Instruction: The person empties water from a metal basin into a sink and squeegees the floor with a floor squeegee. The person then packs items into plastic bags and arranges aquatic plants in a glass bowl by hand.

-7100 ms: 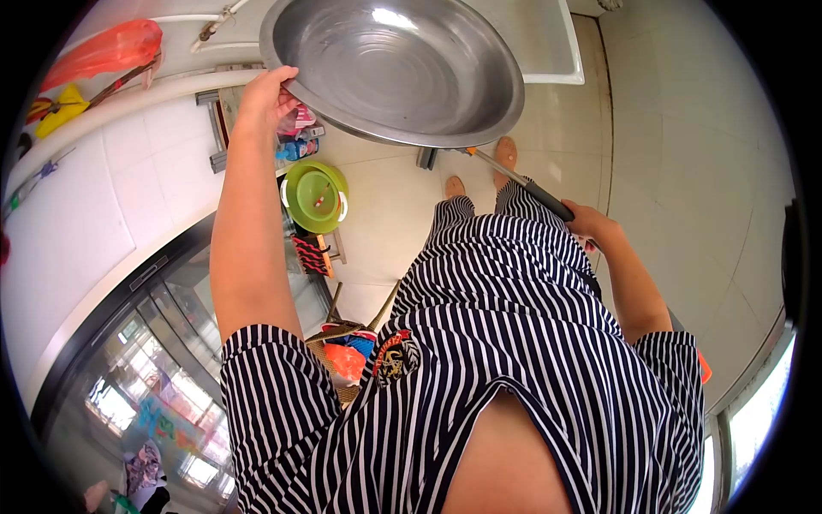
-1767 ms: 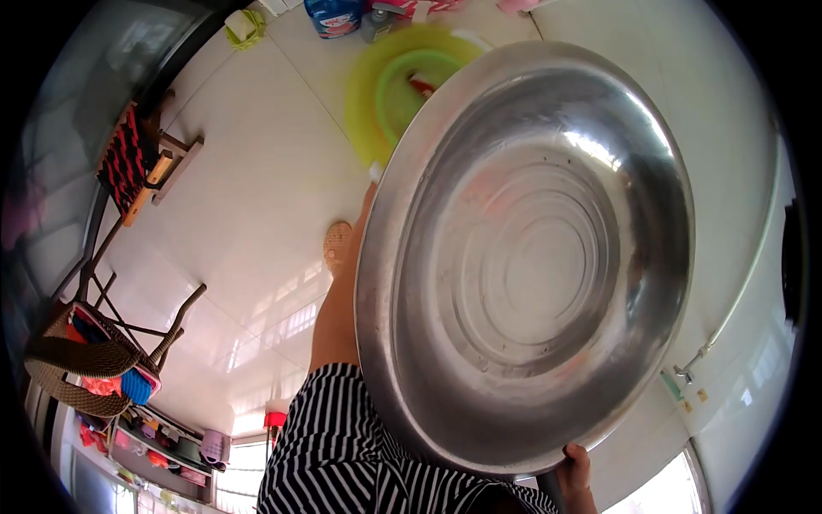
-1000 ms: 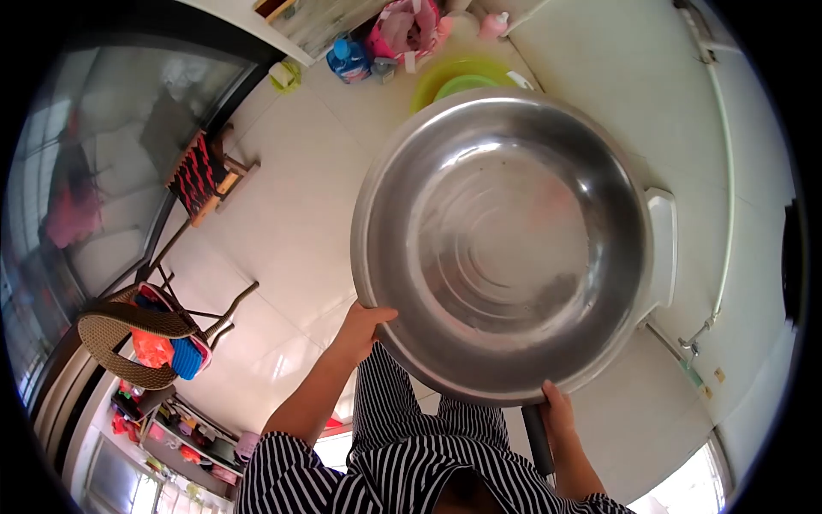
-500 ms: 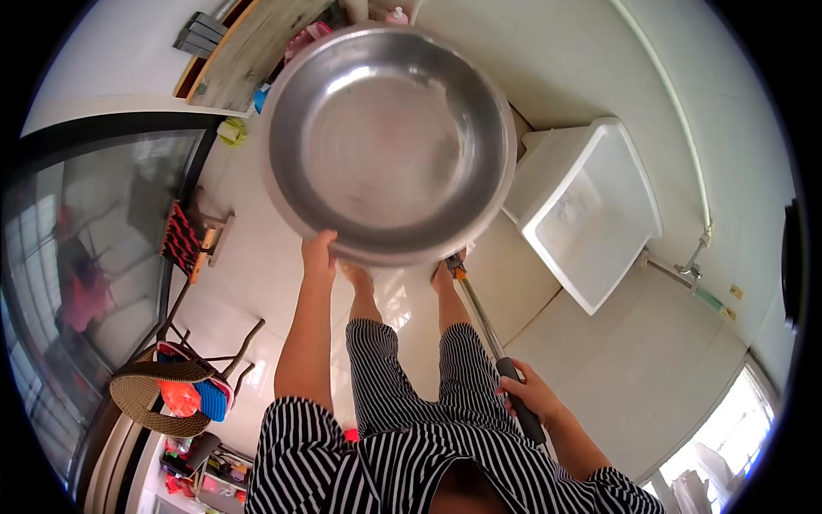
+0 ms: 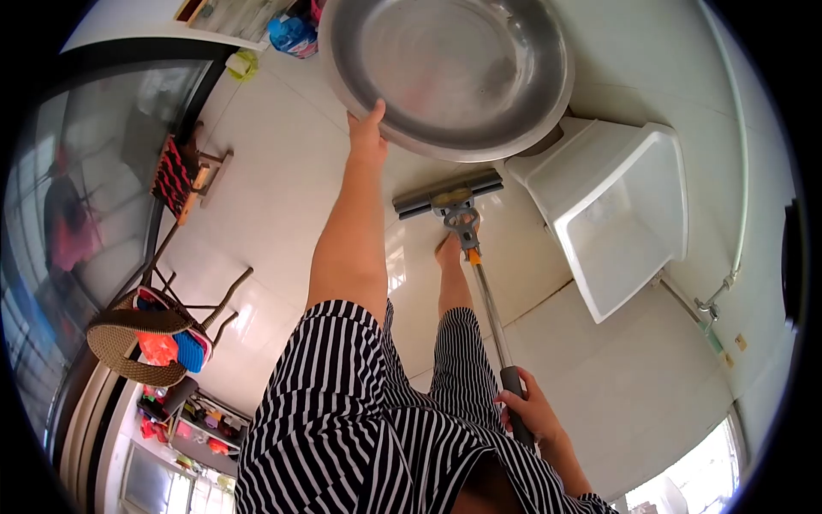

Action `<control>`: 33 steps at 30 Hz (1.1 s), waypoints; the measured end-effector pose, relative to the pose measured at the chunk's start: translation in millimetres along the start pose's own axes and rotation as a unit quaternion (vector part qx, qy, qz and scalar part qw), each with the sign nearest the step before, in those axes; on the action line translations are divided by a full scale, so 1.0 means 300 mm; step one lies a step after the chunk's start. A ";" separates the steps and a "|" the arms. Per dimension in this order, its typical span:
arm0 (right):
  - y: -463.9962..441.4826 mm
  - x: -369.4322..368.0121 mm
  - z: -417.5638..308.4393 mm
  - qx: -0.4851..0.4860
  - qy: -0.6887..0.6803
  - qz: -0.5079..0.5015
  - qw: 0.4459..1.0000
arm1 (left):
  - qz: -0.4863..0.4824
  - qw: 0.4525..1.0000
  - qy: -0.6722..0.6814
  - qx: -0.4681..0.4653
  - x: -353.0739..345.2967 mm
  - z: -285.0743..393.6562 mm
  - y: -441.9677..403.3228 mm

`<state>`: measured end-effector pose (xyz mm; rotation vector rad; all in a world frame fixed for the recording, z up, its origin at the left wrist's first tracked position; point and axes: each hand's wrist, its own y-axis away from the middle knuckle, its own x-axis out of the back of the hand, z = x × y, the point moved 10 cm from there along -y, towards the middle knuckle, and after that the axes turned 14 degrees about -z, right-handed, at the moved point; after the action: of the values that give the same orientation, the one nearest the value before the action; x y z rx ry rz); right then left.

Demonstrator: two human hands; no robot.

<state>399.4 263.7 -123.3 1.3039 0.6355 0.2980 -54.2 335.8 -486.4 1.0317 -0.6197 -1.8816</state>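
A large round metal basin (image 5: 445, 68) is held out ahead at the top of the view, its hollow side facing me. My left hand (image 5: 368, 137) grips its near rim, thumb over the edge and the other fingers behind it. In my right hand (image 5: 531, 407) is the dark grip of a sponge mop (image 5: 492, 317), fingers wrapped round it low beside my hip. The mop's metal pole slants forward to a wide grey head (image 5: 449, 195), which sits below the basin and near my foot.
A white utility sink (image 5: 625, 223) stands at the right by a wall tap (image 5: 709, 307). On the left are a woven chair (image 5: 137, 343) with colourful items on it, a folding stool (image 5: 184, 176) and a glass door (image 5: 111, 188). A blue bag (image 5: 293, 36) lies beyond the basin.
The basin has moved forward and right with my left hand, uncovering the mop head. My left arm is stretched further out. My right hand stays on the mop grip.
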 end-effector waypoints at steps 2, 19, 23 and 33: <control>0.009 -0.011 -0.027 0.005 -0.010 0.007 1.000 | 0.044 0.999 -0.004 -0.018 0.034 0.003 0.038; 0.149 -0.158 -0.051 0.005 0.238 -0.137 0.962 | -0.042 0.837 0.374 0.397 -0.352 -0.579 1.520; 0.067 -0.238 -0.099 -0.015 0.372 -0.149 0.916 | 0.069 0.912 0.276 0.297 -0.196 -0.605 1.376; 0.998 -0.250 -0.421 0.084 0.826 0.354 0.431 | 0.180 0.924 0.333 0.051 0.191 -0.180 0.875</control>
<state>308.3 400.9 166.7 0.9814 1.7035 2.4995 96.1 156.4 -343.7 1.4192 -0.4574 -1.0866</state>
